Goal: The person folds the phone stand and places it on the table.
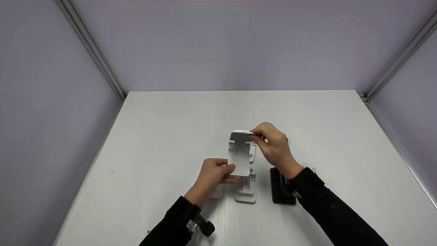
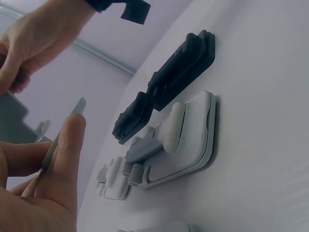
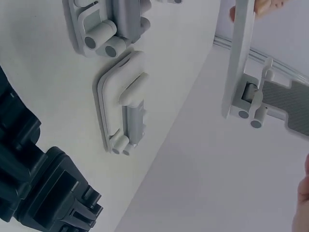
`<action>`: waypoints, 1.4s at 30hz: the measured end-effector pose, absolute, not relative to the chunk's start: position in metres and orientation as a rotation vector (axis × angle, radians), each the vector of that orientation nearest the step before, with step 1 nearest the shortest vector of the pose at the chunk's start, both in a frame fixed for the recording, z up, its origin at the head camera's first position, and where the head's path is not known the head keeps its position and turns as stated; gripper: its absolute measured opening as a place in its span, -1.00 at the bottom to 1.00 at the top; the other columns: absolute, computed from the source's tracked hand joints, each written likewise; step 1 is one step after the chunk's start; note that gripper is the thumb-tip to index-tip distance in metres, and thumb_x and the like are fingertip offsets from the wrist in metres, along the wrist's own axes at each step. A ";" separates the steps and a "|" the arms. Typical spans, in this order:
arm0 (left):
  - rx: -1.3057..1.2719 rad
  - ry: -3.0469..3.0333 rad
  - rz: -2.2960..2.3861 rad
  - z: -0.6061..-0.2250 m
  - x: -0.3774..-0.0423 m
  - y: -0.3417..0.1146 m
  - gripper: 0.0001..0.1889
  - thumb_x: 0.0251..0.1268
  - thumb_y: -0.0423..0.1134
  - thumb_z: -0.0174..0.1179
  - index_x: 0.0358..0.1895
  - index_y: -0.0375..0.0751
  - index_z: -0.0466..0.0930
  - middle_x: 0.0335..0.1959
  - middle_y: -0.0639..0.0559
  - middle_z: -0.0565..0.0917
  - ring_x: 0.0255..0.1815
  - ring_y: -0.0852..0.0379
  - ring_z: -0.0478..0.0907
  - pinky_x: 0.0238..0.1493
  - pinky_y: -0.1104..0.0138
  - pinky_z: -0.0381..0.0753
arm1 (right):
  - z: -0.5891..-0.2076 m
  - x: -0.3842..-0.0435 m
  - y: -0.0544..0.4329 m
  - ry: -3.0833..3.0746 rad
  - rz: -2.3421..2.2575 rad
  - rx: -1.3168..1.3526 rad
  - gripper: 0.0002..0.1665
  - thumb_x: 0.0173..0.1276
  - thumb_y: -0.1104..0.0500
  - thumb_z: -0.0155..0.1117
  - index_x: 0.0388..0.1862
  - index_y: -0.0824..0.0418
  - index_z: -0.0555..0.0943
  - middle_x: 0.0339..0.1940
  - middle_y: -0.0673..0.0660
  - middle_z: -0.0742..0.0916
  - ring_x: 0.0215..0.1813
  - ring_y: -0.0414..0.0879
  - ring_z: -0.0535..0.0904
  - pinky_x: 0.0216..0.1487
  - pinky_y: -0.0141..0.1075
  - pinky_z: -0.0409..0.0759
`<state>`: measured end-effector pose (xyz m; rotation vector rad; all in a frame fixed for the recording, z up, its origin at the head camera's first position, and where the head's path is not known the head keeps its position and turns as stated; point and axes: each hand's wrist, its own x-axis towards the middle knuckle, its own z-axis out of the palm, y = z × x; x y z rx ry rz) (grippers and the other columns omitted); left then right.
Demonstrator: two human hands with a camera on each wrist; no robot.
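Observation:
Raised above the table is a white folding phone stand (image 1: 240,160), held between both hands. My left hand (image 1: 215,171) pinches the lower edge of its plate, thumb on top and fingers beneath. At the upper end, my right hand (image 1: 273,145) pinches the corner of the grey-padded flap between thumb and fingers. In the left wrist view the held plate (image 2: 63,130) appears edge-on between thumb and fingers. Its hinge (image 3: 250,92) and grey pad (image 3: 287,104) show in the right wrist view.
Under the hands, a folded white stand (image 1: 245,197) lies flat, another (image 1: 252,153) behind it. A third white stand (image 1: 217,192) is partly hidden by my left hand. Black folded stands (image 2: 186,67) lie right of them, partly under my right forearm. Walls surround the white table (image 1: 164,130).

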<state>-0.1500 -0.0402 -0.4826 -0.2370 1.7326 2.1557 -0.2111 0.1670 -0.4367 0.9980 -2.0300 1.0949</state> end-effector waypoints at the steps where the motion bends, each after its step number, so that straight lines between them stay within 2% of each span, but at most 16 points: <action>1: -0.249 1.722 2.162 -0.482 -0.150 -0.041 -0.40 0.36 -0.40 0.27 0.35 -0.67 0.31 0.01 -0.43 0.56 -0.27 -0.14 0.81 -0.14 0.19 0.82 | -0.438 -0.211 0.166 -2.021 1.083 1.025 -0.80 0.24 0.46 0.43 -0.25 0.26 0.62 -0.36 0.09 0.64 -0.35 -0.11 0.47 -0.34 -0.33 0.42; 2: -0.252 1.712 2.170 -0.481 -0.151 -0.041 -0.38 0.36 -0.39 0.26 0.39 -0.66 0.28 0.08 -0.49 0.56 -0.25 -0.14 0.81 -0.14 0.19 0.82 | -0.439 -0.210 0.165 -2.010 1.072 1.052 -0.80 0.24 0.47 0.43 -0.25 0.27 0.62 -0.35 0.10 0.65 -0.32 -0.09 0.49 -0.31 -0.33 0.43; 4: -0.261 1.692 2.188 -0.478 -0.152 -0.042 -0.45 0.36 -0.39 0.26 0.32 -0.64 0.38 0.10 -0.48 0.59 -0.23 -0.15 0.80 -0.13 0.20 0.82 | -0.442 -0.209 0.164 -1.994 1.058 1.096 -0.80 0.22 0.47 0.44 -0.25 0.28 0.62 -0.33 0.11 0.66 -0.27 -0.06 0.54 -0.24 -0.33 0.48; 9: -0.258 1.666 2.209 -0.475 -0.153 -0.044 -0.66 0.36 -0.40 0.24 0.11 -0.56 0.58 -0.05 -0.36 0.71 -0.20 -0.16 0.80 -0.12 0.22 0.81 | -0.447 -0.206 0.162 -1.964 1.034 1.133 -0.84 0.25 0.45 0.43 -0.24 0.30 0.64 -0.29 0.13 0.69 -0.20 -0.02 0.60 -0.10 -0.34 0.57; 15: -0.236 1.633 2.239 -0.473 -0.154 -0.047 -0.65 0.38 -0.39 0.24 0.14 -0.57 0.58 -0.04 -0.37 0.71 -0.18 -0.16 0.80 -0.10 0.23 0.80 | -0.450 -0.204 0.161 -1.927 0.955 1.188 -0.95 0.39 0.33 0.35 -0.22 0.30 0.66 -0.27 0.14 0.70 -0.21 -0.02 0.60 -0.13 -0.34 0.59; 21: -0.228 1.608 2.273 -0.469 -0.155 -0.049 -0.65 0.38 -0.39 0.24 0.13 -0.57 0.59 -0.08 -0.37 0.74 -0.22 -0.11 0.81 -0.09 0.24 0.80 | -0.452 -0.203 0.162 -1.875 0.808 1.255 -0.97 0.41 0.37 0.32 -0.20 0.30 0.67 -0.26 0.12 0.69 -0.21 -0.04 0.59 -0.16 -0.30 0.64; 35: -0.206 1.542 2.343 -0.462 -0.155 -0.052 -0.65 0.39 -0.39 0.23 0.15 -0.56 0.60 -0.07 -0.39 0.74 -0.28 -0.02 0.81 -0.09 0.25 0.80 | -0.456 -0.198 0.162 -1.856 0.588 1.305 -0.80 0.59 0.30 0.13 -0.14 0.30 0.71 -0.20 0.09 0.72 -0.14 -0.04 0.61 -0.09 -0.30 0.68; 37: -0.214 1.540 2.347 -0.461 -0.155 -0.052 -0.65 0.39 -0.39 0.21 0.14 -0.56 0.60 -0.09 -0.39 0.75 -0.30 -0.01 0.81 -0.11 0.25 0.81 | -0.456 -0.198 0.162 -1.851 0.558 1.313 -0.82 0.56 0.33 0.15 -0.14 0.30 0.71 -0.20 0.09 0.72 -0.14 -0.03 0.61 -0.08 -0.30 0.68; 42: -0.244 1.530 2.351 -0.460 -0.155 -0.052 -0.66 0.39 -0.42 0.15 0.15 -0.57 0.59 -0.13 -0.37 0.76 -0.32 0.01 0.80 -0.13 0.25 0.81 | -0.457 -0.198 0.162 -1.835 0.507 1.337 -0.85 0.36 0.43 0.30 -0.14 0.31 0.71 -0.21 0.09 0.72 -0.13 0.00 0.62 -0.07 -0.29 0.69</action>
